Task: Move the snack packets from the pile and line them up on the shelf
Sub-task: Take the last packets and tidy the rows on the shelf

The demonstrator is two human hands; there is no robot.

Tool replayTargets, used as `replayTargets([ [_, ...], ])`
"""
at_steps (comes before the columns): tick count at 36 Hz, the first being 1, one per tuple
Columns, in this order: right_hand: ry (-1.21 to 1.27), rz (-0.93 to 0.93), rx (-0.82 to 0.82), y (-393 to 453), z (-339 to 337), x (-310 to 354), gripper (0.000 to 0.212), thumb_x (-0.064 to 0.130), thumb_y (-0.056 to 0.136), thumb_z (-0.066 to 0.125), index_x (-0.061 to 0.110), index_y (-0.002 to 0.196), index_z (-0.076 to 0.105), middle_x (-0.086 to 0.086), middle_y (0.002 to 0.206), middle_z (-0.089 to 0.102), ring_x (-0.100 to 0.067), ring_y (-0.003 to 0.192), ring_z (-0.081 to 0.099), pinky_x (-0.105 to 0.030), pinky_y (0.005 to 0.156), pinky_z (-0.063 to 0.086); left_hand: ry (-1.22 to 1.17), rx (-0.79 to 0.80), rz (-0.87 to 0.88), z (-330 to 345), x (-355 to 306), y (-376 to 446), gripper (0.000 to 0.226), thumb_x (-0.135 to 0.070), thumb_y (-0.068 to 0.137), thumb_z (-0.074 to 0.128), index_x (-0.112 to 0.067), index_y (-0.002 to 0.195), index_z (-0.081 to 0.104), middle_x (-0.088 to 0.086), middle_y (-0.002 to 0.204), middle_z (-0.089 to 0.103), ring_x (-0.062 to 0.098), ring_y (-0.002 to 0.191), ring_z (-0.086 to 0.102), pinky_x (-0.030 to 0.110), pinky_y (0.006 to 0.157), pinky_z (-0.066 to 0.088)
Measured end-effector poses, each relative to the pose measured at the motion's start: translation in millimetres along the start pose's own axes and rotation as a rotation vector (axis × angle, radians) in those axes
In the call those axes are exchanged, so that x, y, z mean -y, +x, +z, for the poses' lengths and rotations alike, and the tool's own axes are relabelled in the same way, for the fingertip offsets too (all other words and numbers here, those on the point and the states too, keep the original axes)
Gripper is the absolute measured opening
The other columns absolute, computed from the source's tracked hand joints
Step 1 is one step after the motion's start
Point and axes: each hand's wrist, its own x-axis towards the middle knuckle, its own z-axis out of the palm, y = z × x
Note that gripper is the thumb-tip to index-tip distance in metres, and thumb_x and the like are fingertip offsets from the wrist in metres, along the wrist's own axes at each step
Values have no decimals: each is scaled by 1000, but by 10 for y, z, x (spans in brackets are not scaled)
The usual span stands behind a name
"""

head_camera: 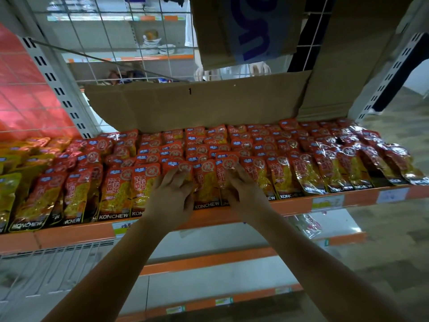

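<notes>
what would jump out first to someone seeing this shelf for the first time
Rows of red and yellow snack packets cover the orange-edged shelf from side to side. At the front middle, the left hand and right hand rest on the front-row packets. A flattened cardboard sheet stands behind the rows.

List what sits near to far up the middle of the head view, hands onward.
Left hand and right hand on front-row snack packets → back rows of packets → cardboard flap → wire grid back.
</notes>
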Motion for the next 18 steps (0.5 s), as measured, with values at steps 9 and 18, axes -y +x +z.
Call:
replayTargets([
  [9, -80, -102, -249, -122, -455, -593, 37, 6, 89, 53, 11, 125, 59, -7, 142, 45, -29, 123, 50, -31, 91, 45, -42, -31, 91, 115, -732, 411, 41, -28, 79, 39, -12, 97, 72, 11, 107, 68, 33, 108, 59, 53, 84, 49],
  [18, -151, -88, -339, -357, -1076, -1668, 34, -2, 73, 63, 1, 107, 67, -22, 120, 60, -42, 107, 59, -52, 84, 52, -197, 111, 79, 381, -1866, 918, 42, -31, 86, 38, -13, 111, 67, 10, 117, 64, 30, 113, 58, 46, 90, 48],
])
